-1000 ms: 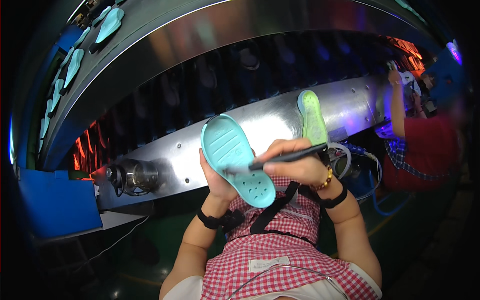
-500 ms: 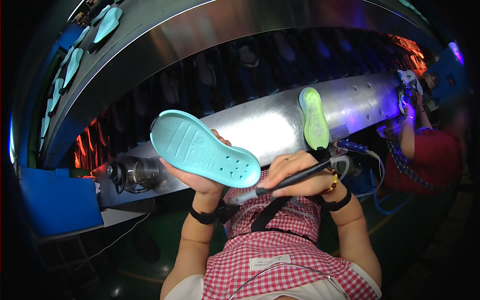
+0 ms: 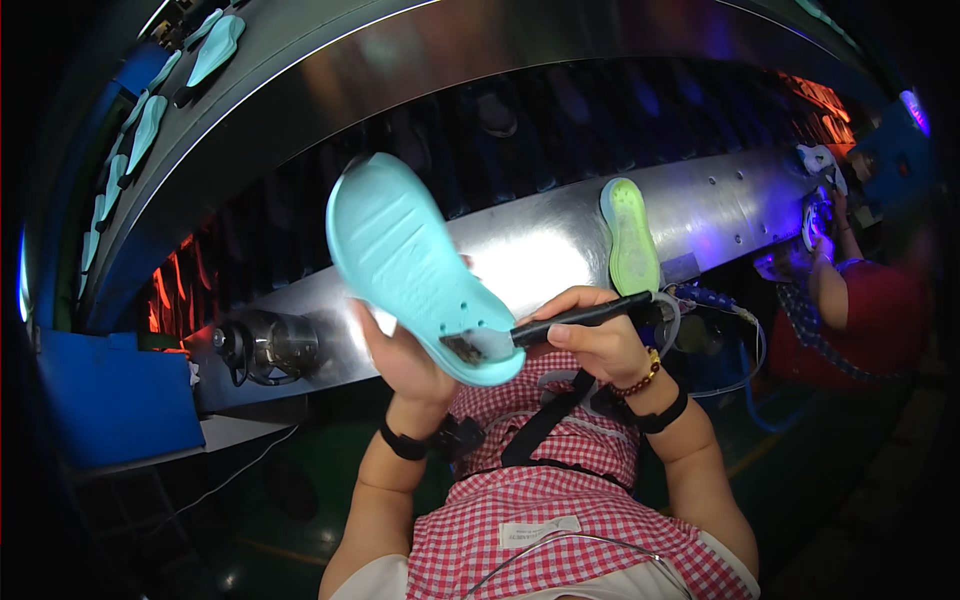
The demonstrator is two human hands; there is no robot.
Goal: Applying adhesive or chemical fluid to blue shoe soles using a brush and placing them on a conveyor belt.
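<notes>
A turquoise shoe sole is tilted up in front of me, its inner face with ridges and small holes toward me. My left hand grips it from beneath and along its left edge, with fingertips showing at the right edge. My right hand is closed round the black handle of a brush, which has a clear tube at its rear end. The brush's pale, dark-tipped head rests on the near end of the sole, over the holes.
A yellow-green sole lies on the metal bench. A clear pot-like container stands at the left. Several turquoise soles lie on the curved surface at the far left. A co-worker in red handles a shoe at the right.
The sole has turned more upright, its far end moving up and away. The brush has moved up from below the sole onto its near end.
</notes>
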